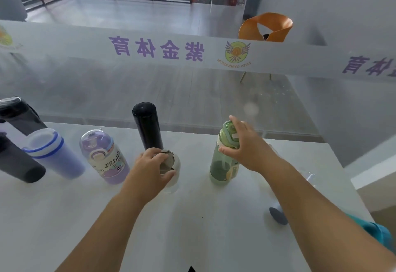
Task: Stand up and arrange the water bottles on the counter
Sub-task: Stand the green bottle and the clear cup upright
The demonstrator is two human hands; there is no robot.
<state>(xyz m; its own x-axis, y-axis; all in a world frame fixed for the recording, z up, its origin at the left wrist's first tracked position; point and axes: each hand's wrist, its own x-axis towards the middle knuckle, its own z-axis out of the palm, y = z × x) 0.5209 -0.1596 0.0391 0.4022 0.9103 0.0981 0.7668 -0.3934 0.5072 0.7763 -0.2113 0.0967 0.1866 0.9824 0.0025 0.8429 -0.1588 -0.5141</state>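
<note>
My left hand [153,165] clasps the white cup [172,170] just before the black flask [147,128]; right hand [242,143] grips the green bottle [225,160] top. A nudge could topple that flask.

bottles [147,130] on counter [192,218] | chair [265,27] behind | row seemingly upright
</note>
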